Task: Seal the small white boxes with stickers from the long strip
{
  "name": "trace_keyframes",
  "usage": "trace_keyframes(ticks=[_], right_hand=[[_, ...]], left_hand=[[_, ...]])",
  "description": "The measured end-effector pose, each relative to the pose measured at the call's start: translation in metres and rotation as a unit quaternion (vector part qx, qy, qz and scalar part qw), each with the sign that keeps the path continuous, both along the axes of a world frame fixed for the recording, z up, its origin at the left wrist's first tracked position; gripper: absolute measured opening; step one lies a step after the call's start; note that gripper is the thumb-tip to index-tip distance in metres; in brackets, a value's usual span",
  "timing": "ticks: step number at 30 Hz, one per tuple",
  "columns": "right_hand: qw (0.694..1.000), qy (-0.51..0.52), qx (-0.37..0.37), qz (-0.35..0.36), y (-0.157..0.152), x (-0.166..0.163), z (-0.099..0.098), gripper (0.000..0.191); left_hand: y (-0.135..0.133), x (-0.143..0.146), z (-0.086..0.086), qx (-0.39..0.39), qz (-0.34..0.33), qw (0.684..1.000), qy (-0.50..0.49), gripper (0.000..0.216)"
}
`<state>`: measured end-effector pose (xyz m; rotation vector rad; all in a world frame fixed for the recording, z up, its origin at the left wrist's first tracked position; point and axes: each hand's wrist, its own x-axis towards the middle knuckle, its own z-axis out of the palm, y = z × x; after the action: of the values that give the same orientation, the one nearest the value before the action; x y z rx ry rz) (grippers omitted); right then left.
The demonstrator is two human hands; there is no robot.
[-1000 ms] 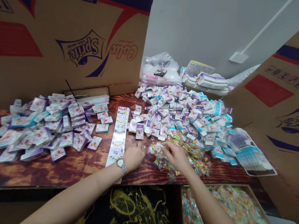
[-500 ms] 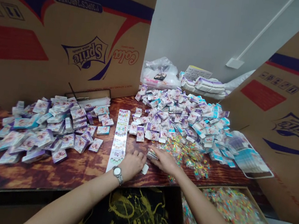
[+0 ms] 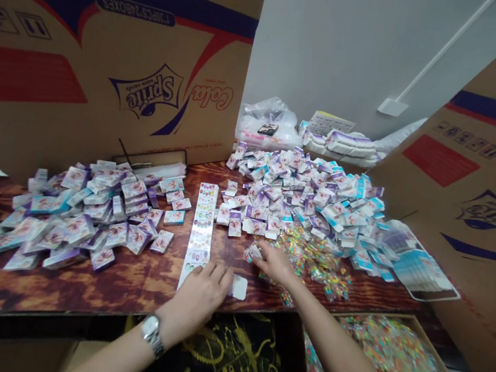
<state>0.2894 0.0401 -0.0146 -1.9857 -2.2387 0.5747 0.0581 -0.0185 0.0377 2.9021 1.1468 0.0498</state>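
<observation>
My left hand (image 3: 206, 288), a watch on its wrist, lies palm down with curled fingers by the bottom end of a white strip of coloured round stickers (image 3: 205, 217). From under its thumb side a small cardboard box (image 3: 238, 287) pokes out, white open end to the right; the grip on it is mostly hidden. A little farther off, my right hand (image 3: 274, 263) pinches a small clear packet (image 3: 253, 252) at the left edge of a pile of clear packets of colourful candies (image 3: 312, 258).
Small boxes are heaped at left (image 3: 81, 211) and at centre back (image 3: 303, 188). Large cartons (image 3: 180, 45) (image 3: 472, 182) stand on both sides. A box of candy packets (image 3: 403, 358) sits below the table edge at right. Flat box sheets (image 3: 425, 275) lie beside the right carton.
My left hand has drawn left and nearer to me, so more of the small box shows. The right hand has shifted slightly up and stays on the packet. The view has turned slightly.
</observation>
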Motion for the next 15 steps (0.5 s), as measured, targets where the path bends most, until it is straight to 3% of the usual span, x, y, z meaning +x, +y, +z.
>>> trace_keyframes(ticks=[5, 11, 15], right_hand=[[1.0, 0.017, -0.001, -0.016, 0.004, 0.006, 0.003, 0.033], [0.997, -0.042, -0.001, -0.069, -0.005, -0.014, -0.014, 0.03], [0.994, -0.073, 0.013, -0.077, -0.011, -0.023, -0.013, 0.027]], left_hand=[[-0.01, -0.018, 0.005, -0.055, 0.03, 0.998, -0.014, 0.042], [-0.017, -0.019, -0.003, -0.07, 0.045, 0.995, -0.049, 0.037], [-0.018, -0.022, -0.006, -0.072, 0.044, 0.994, -0.071, 0.038]])
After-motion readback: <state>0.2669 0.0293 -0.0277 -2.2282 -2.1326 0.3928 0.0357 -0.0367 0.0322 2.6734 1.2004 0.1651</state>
